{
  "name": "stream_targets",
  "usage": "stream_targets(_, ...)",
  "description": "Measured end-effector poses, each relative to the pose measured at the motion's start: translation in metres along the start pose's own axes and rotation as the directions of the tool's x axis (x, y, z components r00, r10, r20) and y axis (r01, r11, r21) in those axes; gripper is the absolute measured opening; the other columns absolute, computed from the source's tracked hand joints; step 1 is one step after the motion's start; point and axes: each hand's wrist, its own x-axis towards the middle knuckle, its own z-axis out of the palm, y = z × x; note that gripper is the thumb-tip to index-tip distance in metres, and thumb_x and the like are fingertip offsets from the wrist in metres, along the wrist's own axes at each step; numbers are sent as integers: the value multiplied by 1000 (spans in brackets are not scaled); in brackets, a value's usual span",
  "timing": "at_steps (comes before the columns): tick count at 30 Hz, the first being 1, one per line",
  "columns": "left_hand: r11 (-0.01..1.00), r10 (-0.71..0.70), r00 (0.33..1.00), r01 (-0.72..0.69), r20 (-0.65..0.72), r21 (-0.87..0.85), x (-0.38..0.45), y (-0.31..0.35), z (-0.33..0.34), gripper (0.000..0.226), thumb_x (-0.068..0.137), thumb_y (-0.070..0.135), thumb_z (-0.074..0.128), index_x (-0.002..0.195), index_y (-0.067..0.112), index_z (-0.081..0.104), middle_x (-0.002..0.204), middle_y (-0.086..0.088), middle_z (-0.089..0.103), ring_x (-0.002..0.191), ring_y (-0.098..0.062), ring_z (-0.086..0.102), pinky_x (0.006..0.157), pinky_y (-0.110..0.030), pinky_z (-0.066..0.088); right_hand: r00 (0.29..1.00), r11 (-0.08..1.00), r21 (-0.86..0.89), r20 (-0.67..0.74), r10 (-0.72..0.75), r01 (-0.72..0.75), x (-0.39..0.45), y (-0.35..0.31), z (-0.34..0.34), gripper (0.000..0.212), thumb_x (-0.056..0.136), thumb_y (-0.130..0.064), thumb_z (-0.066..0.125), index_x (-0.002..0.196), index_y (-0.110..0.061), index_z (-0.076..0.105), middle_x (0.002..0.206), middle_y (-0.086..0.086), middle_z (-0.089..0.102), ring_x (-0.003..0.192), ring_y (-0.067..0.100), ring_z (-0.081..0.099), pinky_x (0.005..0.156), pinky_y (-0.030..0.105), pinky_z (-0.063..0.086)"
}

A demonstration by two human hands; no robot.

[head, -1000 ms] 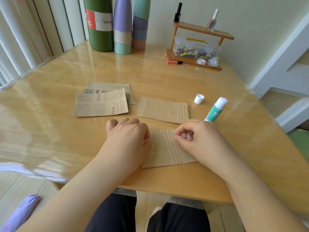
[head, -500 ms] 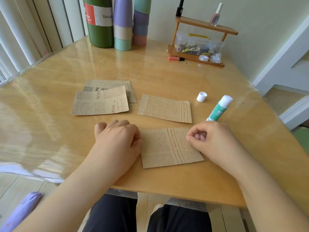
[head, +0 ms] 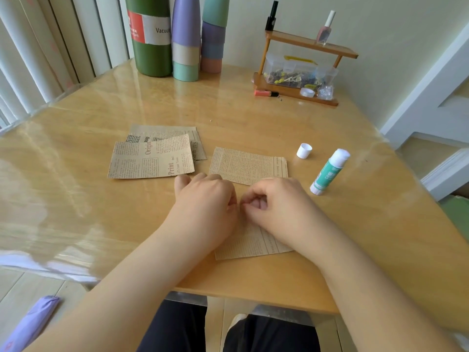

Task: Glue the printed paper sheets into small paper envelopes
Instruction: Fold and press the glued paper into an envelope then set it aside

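Together, left hand (head: pixel 205 199) and right hand (head: pixel 276 204) (fingers curled) press the printed sheet (head: pixel 251 243).

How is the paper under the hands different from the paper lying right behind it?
The near paper is mostly covered by the left hand and right hand resting on it; the far paper lies untouched and in almost full view. The near paper sits closer to the table edge. Both are tan, newspaper-printed and flat.
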Motion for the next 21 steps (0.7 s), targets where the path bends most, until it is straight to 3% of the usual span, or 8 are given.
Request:
stream_targets(3, 1000, -1, 1000, 0, 29, 28, 1, -1, 4, 14, 87, 28, 47, 90, 27, 61, 91, 8, 54, 101, -16, 47, 84, -33, 21, 1000, 1000, -20, 24, -8, 9, 3, -1, 5, 10, 81, -17, 63, 76, -22, 69, 62, -11, 52, 61, 4, 47, 66, 24, 46)
stream_targets(12, 999, -38, 999, 38, -25, -27, -16, -25, -6, 12, 89, 29, 49, 83, 27, 60, 81, 10, 52, 89, -12, 45, 75, -29, 14, 976, 981, 61, -104, 190, -185, -14, 45, -19, 12, 77, -13, 71, 67, -19, 69, 56, -8, 56, 55, 2, 49, 55, 13, 42)
stream_targets(17, 999, -40, 999, 40, -20, 13, -10, -20, -6, 12, 87, 26, 50, 81, 25, 60, 82, 9, 53, 93, -13, 47, 76, -31, 16, 985, 987, -45, -93, 147, -152, -10, 36, -17, 11, 79, -14, 68, 70, -20, 69, 61, -8, 58, 56, 5, 49, 55, 12, 40)
stream_targets(21, 1000, -7, 1000, 7, 11, 22, 2, -6, -5, 13, 88, 24, 47, 88, 26, 59, 89, 9, 54, 98, -15, 47, 78, -31, 17, 996, 998, -21, -74, 53, -55, 0, 13, -8, 9, 80, -17, 67, 73, -23, 69, 57, -12, 54, 57, -1, 50, 54, 10, 39)
